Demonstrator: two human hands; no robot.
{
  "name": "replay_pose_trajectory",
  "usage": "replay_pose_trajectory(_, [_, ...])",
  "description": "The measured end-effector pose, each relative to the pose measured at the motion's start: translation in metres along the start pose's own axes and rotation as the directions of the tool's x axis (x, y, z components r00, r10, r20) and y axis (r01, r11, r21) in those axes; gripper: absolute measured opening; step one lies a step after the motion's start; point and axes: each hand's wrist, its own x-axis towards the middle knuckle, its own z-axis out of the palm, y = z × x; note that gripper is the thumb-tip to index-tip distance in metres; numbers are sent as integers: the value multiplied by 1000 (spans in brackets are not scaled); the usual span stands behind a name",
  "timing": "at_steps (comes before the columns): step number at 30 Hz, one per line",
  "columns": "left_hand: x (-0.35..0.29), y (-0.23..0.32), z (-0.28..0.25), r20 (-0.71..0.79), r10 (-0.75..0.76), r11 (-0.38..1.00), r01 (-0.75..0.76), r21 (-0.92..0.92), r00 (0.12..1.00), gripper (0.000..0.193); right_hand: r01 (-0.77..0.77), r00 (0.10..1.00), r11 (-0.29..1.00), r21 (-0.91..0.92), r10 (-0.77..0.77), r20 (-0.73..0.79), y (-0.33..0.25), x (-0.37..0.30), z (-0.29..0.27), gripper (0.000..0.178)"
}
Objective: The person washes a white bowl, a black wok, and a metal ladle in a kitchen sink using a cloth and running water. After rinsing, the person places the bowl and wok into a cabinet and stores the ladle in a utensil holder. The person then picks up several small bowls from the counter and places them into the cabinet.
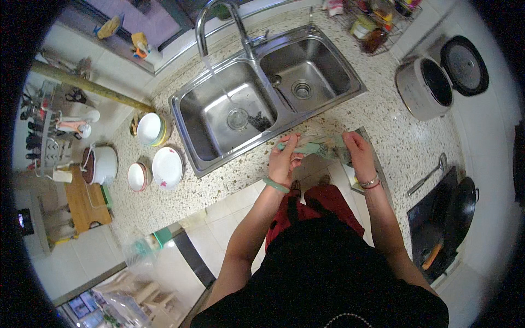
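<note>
I see the left hand [283, 163], fingers curled, pinching one end of a crumpled, see-through plastic bag [327, 146] with pale green patches, on the near side of the sink [324, 112]; the right hand [361, 156], nearly closed, grips its other end

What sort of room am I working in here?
A kitchen, most likely a home one: a two-basin steel sink with a running faucet, a rice cooker with its lid open, and a black wok.
</note>
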Motion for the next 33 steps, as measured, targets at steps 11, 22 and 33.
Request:
replay_pose_trajectory(11, [46,11,2,-48,-41,988,34,-148,998,39,-7,880,974,227,-102,465,-2,110,62,29])
replay_pose_trajectory(22, [118,38,5,-153,156,982,-137,131,976,42,-464,867,808,364,330,373,12,204,69,33])
replay_pose_trajectory(33, [345,-39,-14,-420,-194,981,187,-59,886,29,165,796,378,-911,495,350,205,371,163,24])
